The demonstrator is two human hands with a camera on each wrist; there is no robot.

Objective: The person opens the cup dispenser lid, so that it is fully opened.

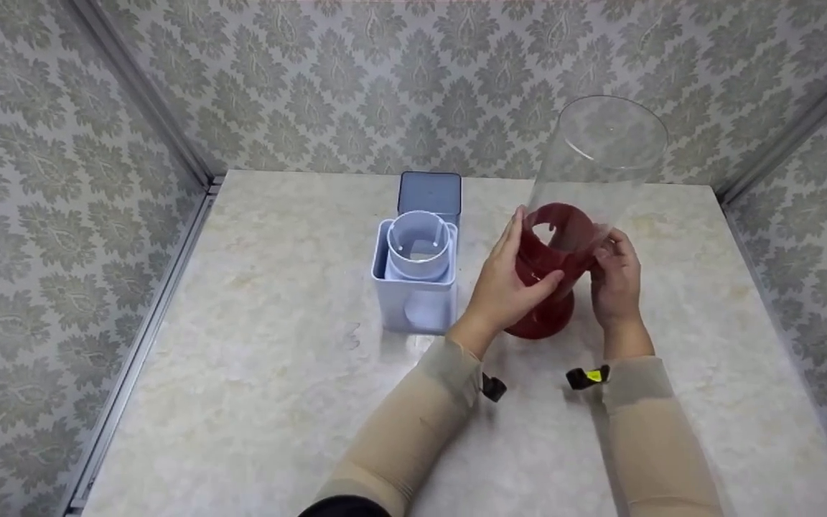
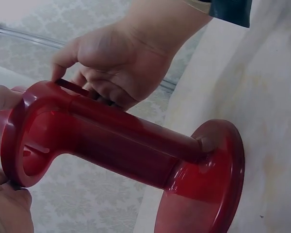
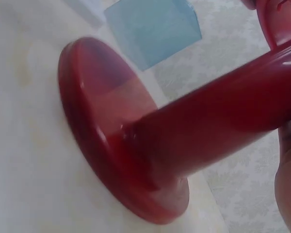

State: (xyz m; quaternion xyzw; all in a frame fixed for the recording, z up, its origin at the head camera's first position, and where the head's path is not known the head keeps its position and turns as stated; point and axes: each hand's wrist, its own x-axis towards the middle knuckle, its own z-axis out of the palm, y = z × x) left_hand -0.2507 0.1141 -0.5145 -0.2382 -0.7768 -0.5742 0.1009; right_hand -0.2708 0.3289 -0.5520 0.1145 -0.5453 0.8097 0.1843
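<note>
A red stand (image 1: pixel 541 322) with a round foot, a column and a wide ring at its top stands on the table. From the ring rises a tall clear cylinder (image 1: pixel 591 183), its open rim toward the back wall. My left hand (image 1: pixel 501 291) grips the ring from the left, thumb across its front. On the other side, my right hand (image 1: pixel 616 283) holds the upper part of the stand with curled fingers. In the left wrist view, the right hand's fingertips (image 2: pixel 99 87) lie along the top of the column. The right wrist view shows the foot of the red stand close up.
Left of the stand is a pale blue square container (image 1: pixel 417 305) with a round collar (image 1: pixel 419 266) inside its mouth. Behind it lies a blue-grey translucent square piece (image 1: pixel 429 192). Patterned walls (image 1: pixel 421 86) border the table (image 1: pixel 277 359) at the back and sides.
</note>
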